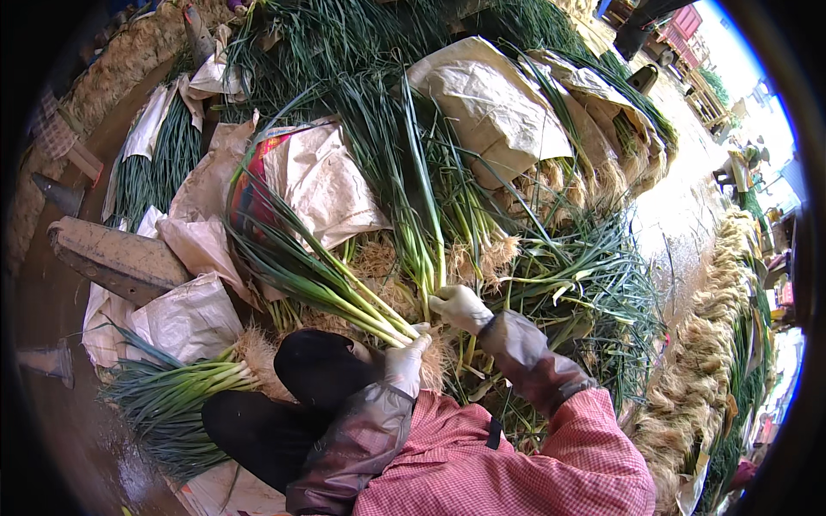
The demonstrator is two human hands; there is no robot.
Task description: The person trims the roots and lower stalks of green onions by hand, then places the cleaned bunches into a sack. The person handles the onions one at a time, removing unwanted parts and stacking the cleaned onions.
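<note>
My left hand (406, 362), in a pale glove, is closed around the white lower stems of a small bunch of green onions (352, 303). Their leaves fan out to the upper left, and pale roots (440, 361) hang past the hand on its right. My right hand (459, 308), gloved as well, pinches the base of other green onion stalks (423, 258) just above and to the right. Those stalks point away from me, leaves outward. Exactly how many stalks the right fingers hold is hidden.
Loose leaves and trimmings (581, 290) lie to my right. A sorted bundle (187, 393) rests by my left knee. Woven sacks (322, 180) and a paper-like cover (487, 106) lie over more onions ahead. A dirty metal bar (119, 258) juts in from the left. Rooted bundles (697, 342) line the far right.
</note>
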